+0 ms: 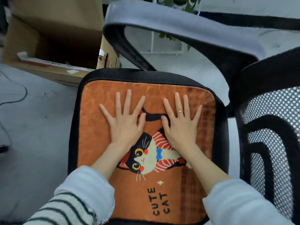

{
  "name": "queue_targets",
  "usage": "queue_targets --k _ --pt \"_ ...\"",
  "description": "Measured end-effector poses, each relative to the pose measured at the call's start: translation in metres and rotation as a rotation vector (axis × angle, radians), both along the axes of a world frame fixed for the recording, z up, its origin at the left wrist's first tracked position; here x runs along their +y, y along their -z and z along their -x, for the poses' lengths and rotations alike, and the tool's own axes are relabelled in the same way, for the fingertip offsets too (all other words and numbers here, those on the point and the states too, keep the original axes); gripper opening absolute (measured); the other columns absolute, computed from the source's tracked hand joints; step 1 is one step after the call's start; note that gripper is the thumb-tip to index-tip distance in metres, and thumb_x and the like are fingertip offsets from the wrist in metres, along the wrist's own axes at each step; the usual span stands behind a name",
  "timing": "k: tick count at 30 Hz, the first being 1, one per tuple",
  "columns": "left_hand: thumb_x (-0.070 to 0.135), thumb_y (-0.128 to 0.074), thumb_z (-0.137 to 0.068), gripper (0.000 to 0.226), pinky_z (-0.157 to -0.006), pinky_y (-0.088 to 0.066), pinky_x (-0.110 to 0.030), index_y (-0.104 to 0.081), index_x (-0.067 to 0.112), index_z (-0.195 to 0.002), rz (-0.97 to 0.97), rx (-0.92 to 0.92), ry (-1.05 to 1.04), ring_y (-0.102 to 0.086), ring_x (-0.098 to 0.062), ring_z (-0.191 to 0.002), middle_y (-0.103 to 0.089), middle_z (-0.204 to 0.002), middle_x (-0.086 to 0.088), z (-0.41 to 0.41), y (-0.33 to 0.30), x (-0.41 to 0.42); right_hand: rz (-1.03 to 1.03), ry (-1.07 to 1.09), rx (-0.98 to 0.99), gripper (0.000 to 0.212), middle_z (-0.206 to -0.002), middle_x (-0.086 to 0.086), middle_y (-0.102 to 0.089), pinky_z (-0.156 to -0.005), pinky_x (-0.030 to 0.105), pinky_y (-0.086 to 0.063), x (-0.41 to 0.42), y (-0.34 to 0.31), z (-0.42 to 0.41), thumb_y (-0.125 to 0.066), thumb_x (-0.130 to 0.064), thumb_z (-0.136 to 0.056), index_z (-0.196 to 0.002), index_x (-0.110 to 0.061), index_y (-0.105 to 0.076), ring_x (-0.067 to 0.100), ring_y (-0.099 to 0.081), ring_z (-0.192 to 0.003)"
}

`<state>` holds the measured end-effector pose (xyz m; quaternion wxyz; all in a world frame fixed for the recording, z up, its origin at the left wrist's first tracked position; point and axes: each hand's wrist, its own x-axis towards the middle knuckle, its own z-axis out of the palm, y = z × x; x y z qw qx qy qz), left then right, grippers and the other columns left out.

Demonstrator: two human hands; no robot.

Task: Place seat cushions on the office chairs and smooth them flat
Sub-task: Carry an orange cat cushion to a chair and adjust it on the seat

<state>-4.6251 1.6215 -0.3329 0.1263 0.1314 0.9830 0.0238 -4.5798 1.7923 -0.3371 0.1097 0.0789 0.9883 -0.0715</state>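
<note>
An orange seat cushion (pixel 191 184) with a cat picture and the words "CUTE CAT" lies flat on the black mesh seat of an office chair (pixel 113 73). My left hand (pixel 125 120) rests palm down on the cushion's middle, fingers spread. My right hand (pixel 180 122) lies flat beside it, fingers spread, a ring on one finger. The two thumbs nearly touch over the cat's tail. Neither hand holds anything. My forearms cover part of the cat picture.
The chair's mesh backrest (pixel 272 143) stands at the right and a grey-black armrest (pixel 178 26) arches over the far side. A large cardboard box (pixel 53 34) sits on the grey floor at the far left, with a cable (pixel 19 98) lying near it.
</note>
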Motion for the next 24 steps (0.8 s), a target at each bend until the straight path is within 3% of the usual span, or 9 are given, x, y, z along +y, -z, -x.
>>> queue_targets --k 5,12,18,21,24 --pt "0.053 -0.023 -0.091 0.058 -0.104 0.001 -0.074 -0.017 0.039 -0.147 0.072 -0.070 -0.178 0.004 -0.030 -0.147 -0.002 -0.160 -0.004 -0.034 -0.006 -0.052 -0.026 0.135 -0.055 0.054 -0.158 0.005 -0.019 -0.115 0.056 -0.007 0.022 -0.002 -0.062 -0.027 -0.044 -0.095 -0.148 -0.030 -0.027 0.024 -0.013 -0.146" --pt "0.047 -0.027 -0.093 0.056 -0.103 -0.002 -0.075 -0.018 0.038 -0.148 0.060 0.038 -0.118 -0.003 -0.033 -0.146 -0.009 -0.159 -0.006 -0.031 0.011 -0.057 -0.089 0.152 0.011 0.057 -0.157 0.011 -0.021 -0.113 0.061 -0.005 0.019 0.017 -0.061 -0.029 -0.045 -0.093 -0.147 -0.027 -0.025 0.030 -0.015 -0.144" --pt "0.042 -0.031 -0.094 0.053 -0.102 -0.001 -0.077 -0.023 0.039 -0.146 -0.008 -0.011 -0.088 0.000 -0.037 -0.146 -0.009 -0.159 -0.004 -0.076 -0.001 -0.043 -0.026 0.231 -0.006 0.056 -0.159 0.011 -0.014 -0.112 0.065 -0.004 -0.005 0.003 -0.066 -0.024 -0.044 -0.096 -0.149 -0.026 -0.023 0.033 -0.009 -0.146" --pt "0.042 -0.034 -0.093 0.051 -0.102 0.000 -0.076 -0.026 0.041 -0.144 -0.028 -0.037 0.035 -0.004 -0.036 -0.146 -0.015 -0.158 -0.004 -0.117 -0.001 -0.027 0.019 0.118 -0.036 0.055 -0.158 0.011 -0.019 -0.111 0.065 -0.005 -0.042 0.001 -0.091 -0.026 -0.043 -0.095 -0.148 -0.029 -0.027 0.036 -0.012 -0.146" --pt "0.040 -0.035 -0.094 0.050 -0.102 0.001 -0.076 -0.027 0.043 -0.143 -0.034 0.004 0.064 -0.007 -0.035 -0.145 -0.018 -0.158 -0.004 -0.125 0.007 -0.023 -0.041 -0.008 -0.031 0.054 -0.158 0.010 -0.017 -0.111 0.066 -0.010 -0.055 0.011 -0.112 -0.027 -0.042 -0.096 -0.149 -0.031 -0.020 0.035 -0.011 -0.145"
